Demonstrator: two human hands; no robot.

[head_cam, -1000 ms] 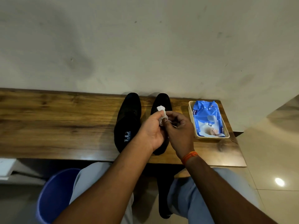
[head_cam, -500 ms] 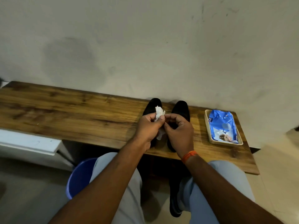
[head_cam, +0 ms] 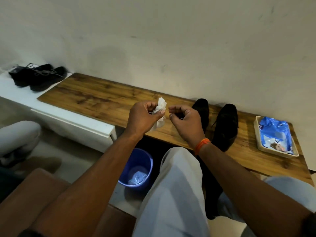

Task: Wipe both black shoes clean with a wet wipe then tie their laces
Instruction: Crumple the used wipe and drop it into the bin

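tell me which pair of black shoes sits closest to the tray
The pair on the wooden bench, just left of the tray; the other pair sits far left on the white ledge.

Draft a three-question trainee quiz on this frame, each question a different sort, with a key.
1. True or false: the right hand grips the wet wipe.
2. Where does the blue pack of wipes lie? A) in the blue bin B) in the beige tray C) on a shoe
3. Fill in: the two black shoes nearest the hands stand on the wooden ____.

Key: 1 false, the left hand holds it; 2 B; 3 bench.
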